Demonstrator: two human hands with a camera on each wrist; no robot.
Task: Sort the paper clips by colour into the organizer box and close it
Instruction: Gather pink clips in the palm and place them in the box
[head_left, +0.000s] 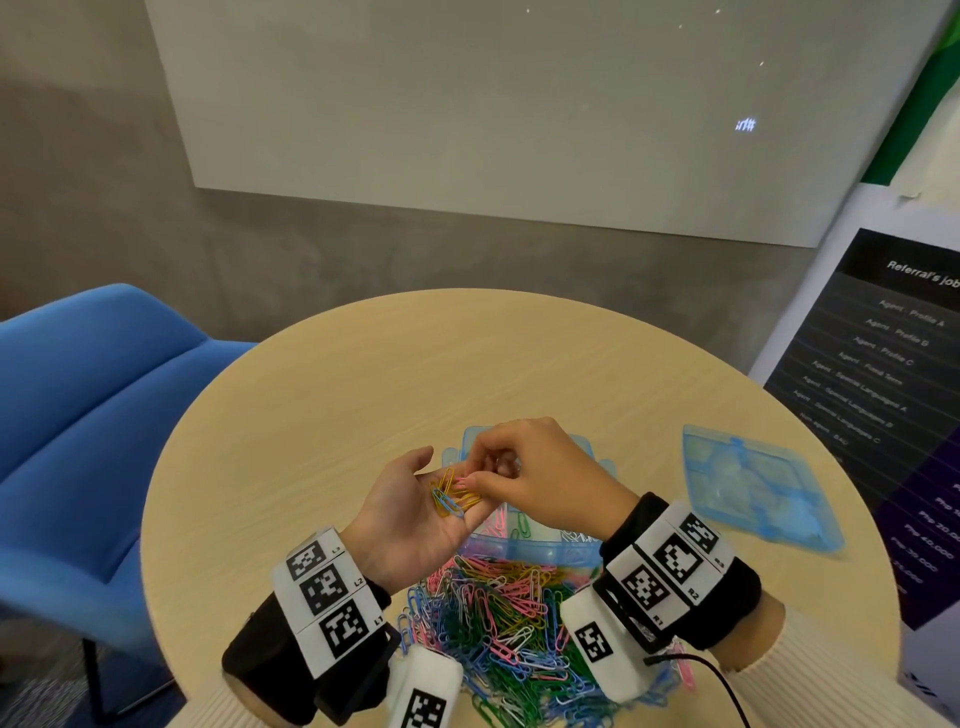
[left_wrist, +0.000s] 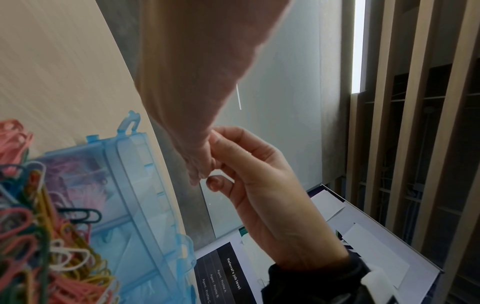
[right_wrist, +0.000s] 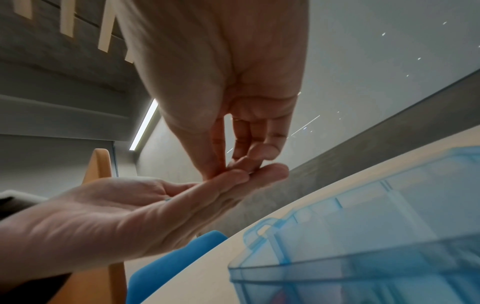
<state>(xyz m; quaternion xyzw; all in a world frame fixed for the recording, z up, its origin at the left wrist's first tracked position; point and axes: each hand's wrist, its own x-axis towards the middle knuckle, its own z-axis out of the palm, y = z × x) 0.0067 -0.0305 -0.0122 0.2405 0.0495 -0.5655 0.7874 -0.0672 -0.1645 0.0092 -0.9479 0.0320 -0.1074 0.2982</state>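
Note:
My left hand lies palm up above the organizer box, with several yellow and blue paper clips loose on its flat palm. My right hand reaches down onto that palm, and its thumb and fingers pinch a pink paper clip. In the right wrist view the right fingertips press against the left hand's straight fingers; no clip shows there. A big mixed pile of paper clips lies in front of the box. Pink clips sit in one compartment.
The box's translucent blue lid lies apart on the round wooden table, to the right. A blue chair stands at the left. A dark printed board leans at the right, beyond the table's edge.

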